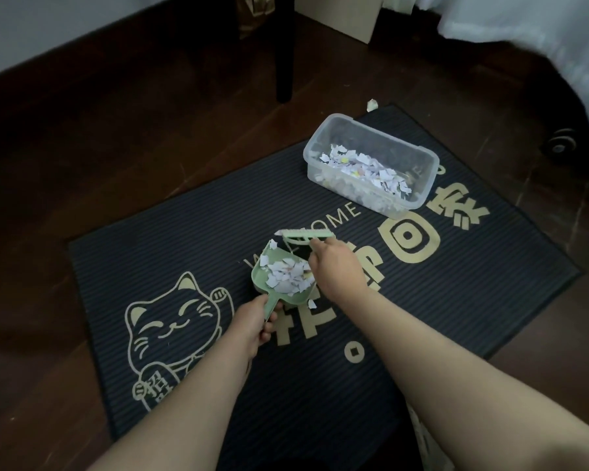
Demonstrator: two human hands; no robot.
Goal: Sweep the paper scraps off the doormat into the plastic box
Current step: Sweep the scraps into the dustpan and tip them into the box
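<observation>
A dark doormat (405, 334) with a gold cat print lies on the wooden floor. A small green dustpan (262, 266) sits at its middle, heaped with white paper scraps (288, 275). My left hand (252, 326) grips the dustpan's handle. My right hand (334, 266) holds a small green brush (305, 235) at the pan's mouth. One scrap (312, 304) lies on the mat beside the pan. A clear plastic box (422, 195) stands on the mat's far right corner, partly filled with scraps.
A dark chair leg (284, 62) stands on the floor beyond the mat. One scrap (372, 104) lies off the mat behind the box. A cardboard box (340, 15) is at the back, a white cloth (541, 35) and a caster wheel (561, 146) at the right.
</observation>
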